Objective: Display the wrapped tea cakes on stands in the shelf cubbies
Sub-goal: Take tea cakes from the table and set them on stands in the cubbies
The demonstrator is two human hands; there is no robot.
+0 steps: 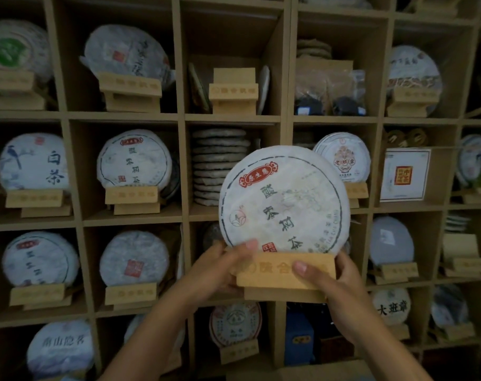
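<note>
Hands around white-wrapped, red-labelled tea cake on stand

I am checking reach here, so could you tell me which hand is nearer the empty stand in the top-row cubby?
Left. The left hand is below the empty stand; the right hand is below and further right.

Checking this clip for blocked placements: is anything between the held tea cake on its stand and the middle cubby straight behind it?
Yes. Both hands, left hand and right hand, hold the wooden stand with the tea cake in front of the shelf. The cubby behind it holds a stack of unwrapped cakes filling its left part. The right part is hidden.
</note>
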